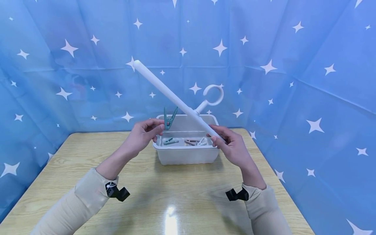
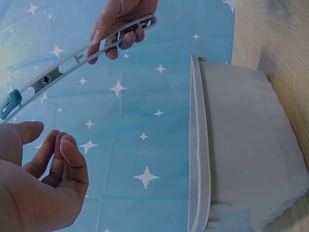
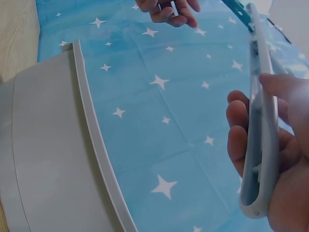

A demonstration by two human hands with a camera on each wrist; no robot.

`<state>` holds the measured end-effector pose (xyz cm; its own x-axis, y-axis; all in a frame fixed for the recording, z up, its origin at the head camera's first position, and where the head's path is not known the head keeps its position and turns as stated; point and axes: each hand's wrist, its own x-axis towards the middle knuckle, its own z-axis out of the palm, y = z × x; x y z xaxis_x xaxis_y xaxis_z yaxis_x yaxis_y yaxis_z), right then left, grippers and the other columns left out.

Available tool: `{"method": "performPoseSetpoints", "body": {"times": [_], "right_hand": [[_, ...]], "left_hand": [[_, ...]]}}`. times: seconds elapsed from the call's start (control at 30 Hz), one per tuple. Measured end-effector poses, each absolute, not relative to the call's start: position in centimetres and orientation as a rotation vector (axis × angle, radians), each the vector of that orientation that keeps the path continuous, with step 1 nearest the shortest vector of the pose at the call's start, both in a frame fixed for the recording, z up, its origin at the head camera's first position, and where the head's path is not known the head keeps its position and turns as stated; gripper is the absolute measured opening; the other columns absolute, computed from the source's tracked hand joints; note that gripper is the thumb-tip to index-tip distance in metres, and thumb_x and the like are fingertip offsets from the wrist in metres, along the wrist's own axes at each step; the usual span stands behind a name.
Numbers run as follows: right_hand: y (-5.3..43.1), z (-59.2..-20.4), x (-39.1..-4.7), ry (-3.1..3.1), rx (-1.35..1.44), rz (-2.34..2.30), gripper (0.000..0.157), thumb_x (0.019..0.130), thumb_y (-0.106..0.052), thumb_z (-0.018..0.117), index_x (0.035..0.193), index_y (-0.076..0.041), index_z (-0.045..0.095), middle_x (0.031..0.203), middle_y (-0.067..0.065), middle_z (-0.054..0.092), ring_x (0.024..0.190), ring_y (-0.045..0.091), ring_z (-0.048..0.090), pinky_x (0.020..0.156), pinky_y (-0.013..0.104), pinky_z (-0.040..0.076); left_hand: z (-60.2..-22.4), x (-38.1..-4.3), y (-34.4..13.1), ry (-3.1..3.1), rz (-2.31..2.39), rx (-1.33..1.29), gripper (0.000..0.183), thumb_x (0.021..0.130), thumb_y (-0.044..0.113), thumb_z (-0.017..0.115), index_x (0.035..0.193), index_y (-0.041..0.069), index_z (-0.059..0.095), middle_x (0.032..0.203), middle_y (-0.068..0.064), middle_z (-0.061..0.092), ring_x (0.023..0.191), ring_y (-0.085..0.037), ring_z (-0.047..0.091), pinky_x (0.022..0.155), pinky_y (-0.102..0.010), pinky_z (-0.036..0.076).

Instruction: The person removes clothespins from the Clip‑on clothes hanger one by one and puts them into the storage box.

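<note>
My right hand (image 1: 232, 145) grips one end of a white clothes hanger (image 1: 164, 89), which is held tilted above a bin. Its round hook (image 1: 221, 96) points up and away. A green clip (image 1: 168, 120) hangs at the hanger's underside; in the right wrist view this clip (image 3: 237, 13) meets the hanger bar (image 3: 263, 53). Beside the clip, my left hand (image 1: 144, 135) is raised, fingers loosely bent. In the left wrist view nothing shows between the thumb and fingers of that hand (image 2: 43, 183). Whether it touches the clip is hard to tell.
A white plastic bin (image 1: 186, 156) stands on the wooden table (image 1: 141, 189). Inside lie a green clip (image 1: 171, 141), brown clips (image 1: 190, 142) and a white clip (image 1: 202, 142). A blue star-patterned curtain (image 1: 97, 78) surrounds the table's back and sides.
</note>
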<state>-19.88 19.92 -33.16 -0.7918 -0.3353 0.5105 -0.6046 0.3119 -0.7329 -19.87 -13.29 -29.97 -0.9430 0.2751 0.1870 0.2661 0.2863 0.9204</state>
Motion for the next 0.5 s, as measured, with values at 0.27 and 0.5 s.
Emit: {"method": "performPoseSetpoints", "body": {"times": [0.27, 0.5], "right_hand": [[19.81, -33.21, -19.83, -2.309, 0.857, 1.472, 0.038, 0.099, -0.009, 0.061, 0.136, -0.016, 0.062, 0.103, -0.017, 0.072, 0.071, 0.012, 0.061, 0.062, 0.026, 0.051], [19.76, -33.13, -19.85, -2.326, 0.845, 1.461, 0.037, 0.099, -0.010, 0.061, 0.136, -0.015, 0.061, 0.102, -0.020, 0.071, 0.070, 0.020, 0.060, 0.059, 0.025, 0.048]], "left_hand": [[-29.58, -19.54, -13.28, 2.438, 1.866, 0.571, 0.032, 0.104, 0.030, 0.056, 0.127, 0.009, 0.065, 0.103, -0.009, 0.064, 0.084, -0.018, 0.061, 0.072, -0.027, 0.055], [-29.07, -19.17, -13.01, 2.284, 1.999, 0.634, 0.037, 0.106, 0.033, 0.049, 0.117, 0.001, 0.064, 0.109, -0.019, 0.059, 0.099, -0.026, 0.060, 0.077, -0.027, 0.057]]}}
